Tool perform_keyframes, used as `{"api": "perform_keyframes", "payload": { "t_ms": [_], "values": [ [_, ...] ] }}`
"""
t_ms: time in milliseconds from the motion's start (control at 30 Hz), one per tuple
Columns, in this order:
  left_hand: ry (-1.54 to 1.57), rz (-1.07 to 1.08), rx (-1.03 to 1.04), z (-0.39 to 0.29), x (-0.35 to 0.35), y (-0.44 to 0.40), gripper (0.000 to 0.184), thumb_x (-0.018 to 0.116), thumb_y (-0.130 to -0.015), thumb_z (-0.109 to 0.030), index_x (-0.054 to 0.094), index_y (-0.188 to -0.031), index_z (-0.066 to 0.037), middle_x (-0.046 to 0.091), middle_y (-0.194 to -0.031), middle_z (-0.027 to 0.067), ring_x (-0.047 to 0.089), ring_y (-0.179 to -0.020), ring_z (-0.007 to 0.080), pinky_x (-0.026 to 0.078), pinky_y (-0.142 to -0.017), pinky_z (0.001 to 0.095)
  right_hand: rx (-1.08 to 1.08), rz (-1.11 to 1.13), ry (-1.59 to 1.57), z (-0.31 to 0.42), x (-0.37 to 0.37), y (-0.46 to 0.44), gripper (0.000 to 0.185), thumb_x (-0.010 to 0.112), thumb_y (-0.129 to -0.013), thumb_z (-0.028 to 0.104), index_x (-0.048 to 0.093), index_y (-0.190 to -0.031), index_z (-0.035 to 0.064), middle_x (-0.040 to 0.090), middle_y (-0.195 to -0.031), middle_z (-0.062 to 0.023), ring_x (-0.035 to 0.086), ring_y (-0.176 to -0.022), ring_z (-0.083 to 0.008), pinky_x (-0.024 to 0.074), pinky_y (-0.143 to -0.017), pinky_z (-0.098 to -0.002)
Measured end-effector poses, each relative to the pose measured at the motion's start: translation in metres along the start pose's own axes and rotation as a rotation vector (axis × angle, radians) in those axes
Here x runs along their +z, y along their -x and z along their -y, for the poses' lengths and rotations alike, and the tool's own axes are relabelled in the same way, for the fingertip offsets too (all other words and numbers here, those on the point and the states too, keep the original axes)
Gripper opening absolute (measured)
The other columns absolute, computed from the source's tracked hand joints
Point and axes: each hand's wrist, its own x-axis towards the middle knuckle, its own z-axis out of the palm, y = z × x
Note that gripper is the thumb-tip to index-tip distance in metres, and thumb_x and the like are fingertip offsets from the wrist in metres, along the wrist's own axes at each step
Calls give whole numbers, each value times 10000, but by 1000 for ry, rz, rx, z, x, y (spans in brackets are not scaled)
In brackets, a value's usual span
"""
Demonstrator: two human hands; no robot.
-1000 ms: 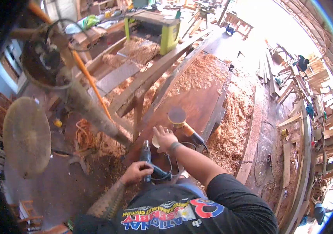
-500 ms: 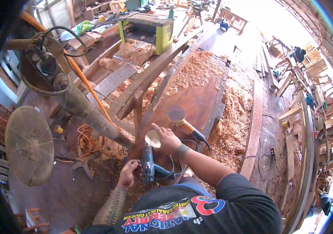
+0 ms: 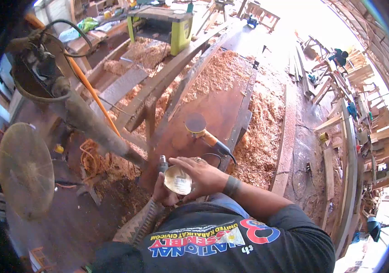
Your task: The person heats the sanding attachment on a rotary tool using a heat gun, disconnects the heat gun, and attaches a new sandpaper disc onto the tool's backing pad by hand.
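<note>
One pale disc [image 3: 178, 180] sat gripped between two hands, one sander [image 3: 208, 137] beyond it at one o'clock, the left hand [image 3: 163, 193] curled at its eight o'clock edge, the right hand [image 3: 206, 174] bent over its two o'clock edge, near a reddish board [image 3: 206, 108] strewn with shavings [image 3: 224, 75].

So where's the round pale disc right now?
In the head view, the round pale disc is just left of centre, between the left hand and right hand, with the yellow-and-black power tool above it.
</note>
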Motion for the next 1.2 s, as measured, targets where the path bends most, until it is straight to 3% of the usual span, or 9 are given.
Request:
{"api": "perform_keyframes", "payload": {
  "t_ms": [33, 167, 267, 333, 667, 700, 800, 1033, 1200],
  "values": [
    [182, 75, -32, 2, -3, -4, 995, 641, -937, -813, 376, -1683, -210, 480, -1643, 192, 515, -1492, 450, 469, -1203, 644, -4, 16, 41, -6, -9, 6, 1256, 975, -719, 506, 298, -1719, 160, 442, -1668, -243, 525, -1443, -509, 418, -1238, -548],
    [219, 105, 99, 2, 6, -3, 983, 878, -871, -598, 382, -1674, -323, 490, -1615, 249, 547, -1421, 554, 496, -1156, 705, 220, -37, -193, -75, -66, 33, 732, 892, -876, 456, 653, -1445, 62, 724, -1328, -228, 687, -1268, -400, 528, -1112, -485],
    [108, 54, 198, 9, -5, 0, 1027, 816, -895, -665, 354, -1683, -196, 476, -1627, 255, 531, -1438, 559, 485, -1179, 689, 661, -172, -301, -198, -67, 52, 572, 872, -894, 480, 773, -1218, 20, 801, -1116, -213, 776, -1073, -371, 594, -979, -460],
    [72, 38, 252, 17, -4, -3, 1038, 799, -900, -685, 346, -1682, -173, 443, -1655, 265, 503, -1463, 563, 464, -1204, 682, 758, -60, 9, -260, -58, 47, 613, 869, -889, 530, 763, -1171, -3, 790, -1107, -209, 776, -993, -331, 608, -910, -416],
    [72, 55, 462, 61, 70, -47, 1119, 589, -855, -925, 324, -1710, -253, 383, -1692, 293, 419, -1486, 635, 427, -1203, 724, 621, 169, -70, -330, -4, -8, 665, 881, -806, 422, 704, -1272, -18, 750, -1276, -262, 702, -1231, -424, 565, -1039, -494],
    [115, 56, 498, 65, 77, -51, 1128, 531, -853, -963, 340, -1706, -249, 380, -1694, 295, 412, -1488, 640, 424, -1200, 730, 575, 145, -100, -351, 8, -8, 582, 867, -792, 388, 731, -1154, -47, 786, -1098, -211, 770, -1022, -354, 600, -905, -450],
    [218, 14, 500, 69, 99, -58, 1146, 394, -846, -1024, 417, -1679, -239, 382, -1694, 299, 402, -1486, 653, 415, -1189, 750, 726, 404, -429, -359, -15, -6, 517, 868, -796, 364, 747, -1098, -38, 782, -1023, -145, 760, -880, -246, 601, -801, -404],
    [350, -24, 514, 82, 112, -72, 938, 370, -971, -920, 529, -1599, -243, 429, -1653, 322, 429, -1457, 667, 408, -1165, 784, 537, 174, -846, -367, -44, 56, 393, 872, -836, 120, 700, -1172, 9, 719, -911, -26, 691, -831, -179, 567, -786, -348],
    [265, -112, 565, 77, 124, -87, 912, 374, -992, -894, 500, -1621, -246, 449, -1626, 343, 473, -1431, 651, 453, -1147, 754, 288, -175, -1106, -296, -125, 105, 485, 841, -830, 35, 650, -1275, -1, 711, -993, -54, 686, -871, -177, 570, -795, -329]
  ]
}}
